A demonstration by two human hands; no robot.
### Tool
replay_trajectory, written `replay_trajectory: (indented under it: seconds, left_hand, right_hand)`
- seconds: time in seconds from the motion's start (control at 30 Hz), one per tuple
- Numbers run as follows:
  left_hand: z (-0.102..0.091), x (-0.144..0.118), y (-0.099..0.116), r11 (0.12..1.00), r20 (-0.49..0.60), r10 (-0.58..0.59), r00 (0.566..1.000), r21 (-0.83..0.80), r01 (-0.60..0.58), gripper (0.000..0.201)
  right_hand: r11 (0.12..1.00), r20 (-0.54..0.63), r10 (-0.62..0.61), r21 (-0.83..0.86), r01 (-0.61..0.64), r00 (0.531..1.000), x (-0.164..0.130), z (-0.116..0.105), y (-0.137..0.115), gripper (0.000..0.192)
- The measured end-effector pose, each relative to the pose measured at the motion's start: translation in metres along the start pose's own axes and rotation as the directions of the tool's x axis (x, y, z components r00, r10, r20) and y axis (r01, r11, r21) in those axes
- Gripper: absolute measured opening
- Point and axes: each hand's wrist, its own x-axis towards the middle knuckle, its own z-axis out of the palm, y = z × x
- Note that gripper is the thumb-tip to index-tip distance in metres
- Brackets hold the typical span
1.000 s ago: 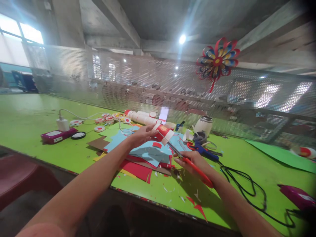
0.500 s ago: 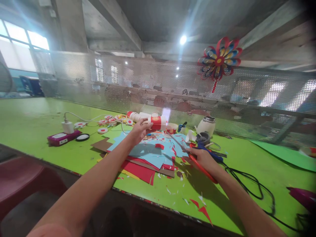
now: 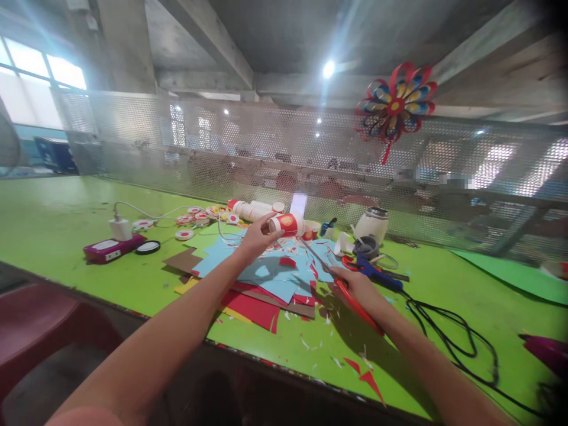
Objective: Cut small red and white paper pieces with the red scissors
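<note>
Nearest the table edge, red and white scraps lie scattered on the green table. Just past them the right hand is closed around the red handles of the scissors. Their long axis runs from the handle, low and right by the wrist, up and to the left; the thin blades end just below and to the right of the cup. Whether the blades are parted cannot be told.

To the left of that hand a pile of paper is spread flat: blue sheets on top, red, brown and yellow ones showing beneath.

Above the far side of the pile, the left hand pinches the red-and-white cup by its end, fingers curled narrow about it. The cup is off the table and lies on its side, its long axis roughly level, its body pointing right, away from the left palm and toward the blade tips. So the cup lies up and to the left of the right hand, along the line of the scissors; the left hand is the one on it.

Farther back lie a blue glue gun with a black cord, a row of cups, a white charger and the mesh screen with a paper pinwheel.
</note>
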Motion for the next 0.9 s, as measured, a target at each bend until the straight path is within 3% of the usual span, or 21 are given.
replay_trajectory:
  seconds: [0.17, 0.43, 0.73, 0.9]
  left_hand:
    - [0.0036, -0.0037, -0.0018, 0.99, 0.003, -0.006, 1.0, 0.144, 0.006, 0.061]
    - [0.0071, -0.0068, -0.0032, 0.995, 0.049, -0.093, 0.994, -0.043, 0.096, 0.053]
    - [0.0037, -0.0052, -0.0004, 0.989, -0.01, -0.078, 0.997, 0.122, 0.078, 0.05]
    - [0.0049, -0.0068, 0.0016, 0.99, 0.014, -0.098, 0.995, 0.103, 0.096, 0.051]
  right_hand:
    - [1.0, 0.021, 0.013, -0.025, -0.012, 1.0, -0.0006, -0.0001, -0.0002, 0.034]
    - [0.994, 0.044, 0.042, -0.102, -0.038, 0.998, -0.0012, -0.0031, 0.0013, 0.032]
    - [0.983, 0.058, 0.092, -0.166, -0.081, 0.994, -0.0019, -0.0034, -0.0012, 0.033]
    - [0.984, 0.058, 0.091, -0.159, -0.081, 0.994, -0.0018, -0.0033, -0.0016, 0.033]
